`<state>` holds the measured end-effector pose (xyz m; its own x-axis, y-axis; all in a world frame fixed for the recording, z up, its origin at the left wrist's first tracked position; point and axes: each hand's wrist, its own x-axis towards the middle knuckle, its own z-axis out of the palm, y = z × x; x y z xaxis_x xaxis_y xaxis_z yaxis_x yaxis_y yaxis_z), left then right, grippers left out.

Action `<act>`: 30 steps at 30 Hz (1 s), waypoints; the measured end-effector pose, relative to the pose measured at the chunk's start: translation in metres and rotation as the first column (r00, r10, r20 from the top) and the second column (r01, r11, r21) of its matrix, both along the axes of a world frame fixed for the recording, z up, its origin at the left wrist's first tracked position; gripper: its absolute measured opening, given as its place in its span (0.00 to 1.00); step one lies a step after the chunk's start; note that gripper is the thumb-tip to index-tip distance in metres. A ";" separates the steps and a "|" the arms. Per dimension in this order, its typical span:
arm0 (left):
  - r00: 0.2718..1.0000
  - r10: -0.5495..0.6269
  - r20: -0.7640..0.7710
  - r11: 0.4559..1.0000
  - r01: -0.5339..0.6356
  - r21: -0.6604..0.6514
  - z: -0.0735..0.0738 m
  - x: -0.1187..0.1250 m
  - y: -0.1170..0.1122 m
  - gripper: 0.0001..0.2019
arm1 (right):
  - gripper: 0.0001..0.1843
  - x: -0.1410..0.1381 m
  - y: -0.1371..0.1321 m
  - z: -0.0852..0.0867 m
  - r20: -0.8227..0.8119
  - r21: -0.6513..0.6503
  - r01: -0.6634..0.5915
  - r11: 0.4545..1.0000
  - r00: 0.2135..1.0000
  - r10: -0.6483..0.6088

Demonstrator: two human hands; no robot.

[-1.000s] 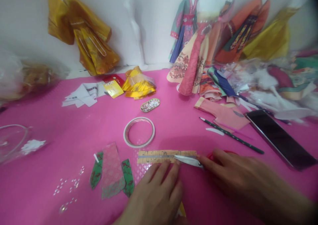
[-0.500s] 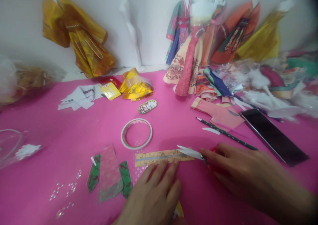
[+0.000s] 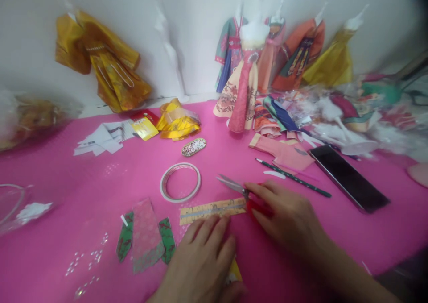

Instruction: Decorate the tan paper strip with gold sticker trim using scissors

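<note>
My left hand (image 3: 205, 254) lies palm down with fingers stretched out, the fingertips resting on the lower edge of a tan patterned strip (image 3: 197, 210) with a grey-blue line along it. A yellow piece (image 3: 235, 271) peeks out under that hand. In my right hand (image 3: 287, 209) is a pair of scissors (image 3: 230, 184) with red handles, its blades slightly parted and pointing left above the strip's right end. To the left of my left hand are a pink cloth panel (image 3: 146, 236) and two green patterned pieces (image 3: 125, 238), one on each side of it.
A tape roll (image 3: 163, 192) and a speckled oval case (image 3: 194, 147) lie beyond the strip. Farther right are a dark pencil (image 3: 297, 179), a pink garment piece (image 3: 281, 153) and a phone (image 3: 349, 178). Small gems (image 3: 78, 263) dot the front left. Dressed figurines (image 3: 103, 66) stand along the wall.
My right hand has moved left and slightly up with the scissors, whose blades now point more upward, off the strip. My left hand stays on the strip. The view has shifted slightly.
</note>
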<state>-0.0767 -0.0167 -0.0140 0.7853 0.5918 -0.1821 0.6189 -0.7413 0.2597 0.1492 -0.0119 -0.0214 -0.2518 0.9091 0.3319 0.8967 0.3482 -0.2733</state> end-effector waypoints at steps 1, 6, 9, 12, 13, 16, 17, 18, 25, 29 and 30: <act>1.000 0.003 -0.005 1.000 -0.003 -0.012 0.001 0.000 0.000 0.28 | 0.19 -0.002 0.002 -0.003 0.016 -0.003 0.017 1.000 1.000 -0.017; 0.999 0.013 -0.034 0.997 -0.016 -0.074 0.006 0.002 0.000 0.28 | 0.18 -0.005 0.009 -0.009 0.083 -0.037 0.096 0.995 0.992 -0.093; 0.999 0.015 -0.039 0.995 -0.019 -0.096 0.008 0.002 -0.001 0.28 | 0.18 -0.005 0.011 -0.011 0.079 -0.026 0.131 0.991 0.989 -0.129; 0.999 0.020 -0.025 0.996 -0.022 -0.084 0.009 0.000 -0.002 0.27 | 0.18 -0.006 0.012 -0.013 0.075 -0.013 0.152 0.988 0.986 -0.151; 1.000 0.018 -0.020 0.997 -0.019 -0.077 0.009 0.000 -0.002 0.27 | 0.18 -0.006 0.013 -0.014 0.072 -0.004 0.157 0.988 0.985 -0.156; 1.000 0.014 -0.008 0.997 -0.015 -0.074 0.012 0.000 -0.003 0.25 | 0.17 -0.007 0.014 -0.014 0.053 0.022 0.155 0.988 0.986 -0.156; 1.000 0.019 -0.001 0.997 -0.019 -0.074 0.014 0.000 -0.003 0.25 | 0.17 -0.007 0.014 -0.014 0.044 0.031 0.150 0.988 0.987 -0.151; 1.000 0.023 0.006 0.997 -0.022 -0.076 0.015 0.000 -0.004 0.24 | 0.17 -0.007 0.015 -0.015 0.033 0.040 0.146 0.988 0.989 -0.147; 0.978 0.107 0.176 0.994 -0.109 0.001 0.010 -0.004 -0.006 0.15 | 0.16 0.000 0.018 -0.026 -0.059 0.144 0.159 0.977 0.987 -0.152; 0.967 0.128 0.219 0.984 -0.152 0.094 0.004 -0.009 -0.006 0.09 | 0.16 0.001 0.018 -0.028 -0.077 0.170 0.159 0.972 0.986 -0.148; 0.964 0.122 0.234 0.980 -0.154 0.124 0.003 -0.010 -0.005 0.08 | 0.16 0.001 0.018 -0.028 -0.078 0.172 0.159 0.972 0.986 -0.147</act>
